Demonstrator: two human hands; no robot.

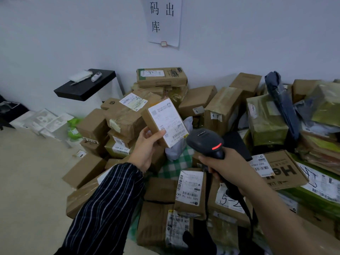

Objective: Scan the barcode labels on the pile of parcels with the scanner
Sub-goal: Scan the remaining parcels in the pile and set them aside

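Print on the label [168,122] of the small cardboard parcel [154,124] is being lost to blur, & the scanner [206,142] handle is being hidden by the R hand [220,166], fingers curled tight round it. The boxy parcel is being gripped by the L hand [145,150], thumb on the white label, above the pile of taped brown parcels [191,188]; the scanner's rounded black head is being held just beside the barcode [177,134].

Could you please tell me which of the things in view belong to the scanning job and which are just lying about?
For the job: scanner, gripped by the right hand; small parcel, held up by the left hand, label towards the scanner; pile of parcels.
Lying about: black shelf by the wall; paper sign above; white foam packing on the floor.
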